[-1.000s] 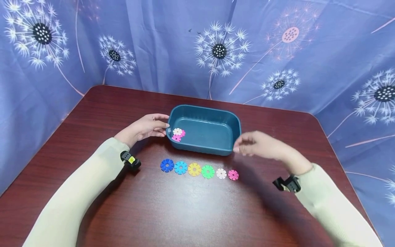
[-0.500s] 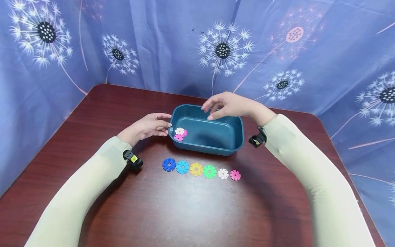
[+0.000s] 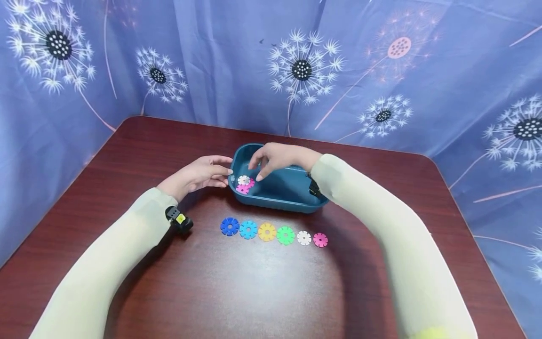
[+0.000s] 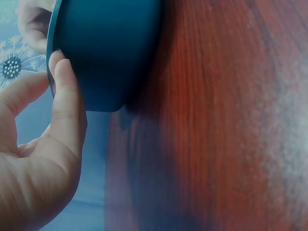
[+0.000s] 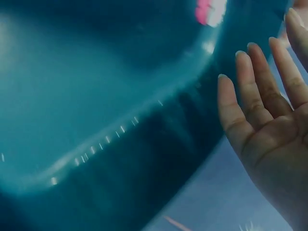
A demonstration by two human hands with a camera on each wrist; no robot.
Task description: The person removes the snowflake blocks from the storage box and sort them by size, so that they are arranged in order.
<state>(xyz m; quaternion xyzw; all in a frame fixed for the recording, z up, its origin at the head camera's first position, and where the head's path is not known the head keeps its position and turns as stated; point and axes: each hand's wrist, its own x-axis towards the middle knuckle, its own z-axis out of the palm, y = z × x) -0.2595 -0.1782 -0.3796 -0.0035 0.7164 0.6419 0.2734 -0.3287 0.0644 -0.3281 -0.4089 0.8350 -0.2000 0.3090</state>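
The teal tub's (image 3: 277, 203) rim was pinched by the left hand (image 3: 201, 173); the right hand (image 3: 274, 157), its fingers apart, was held above pink and white discs (image 3: 242, 180) inside. The near side was fronted by six coloured discs (image 3: 281, 235), the table's (image 3: 271, 287) far edge by a curtain (image 3: 237, 70).

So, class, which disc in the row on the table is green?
The green disc is fourth from the left, between the yellow disc and a white disc; no other in that line is green.

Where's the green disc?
In the head view, the green notched disc lies in front of the teal basin, yellow disc to its left, white disc right.
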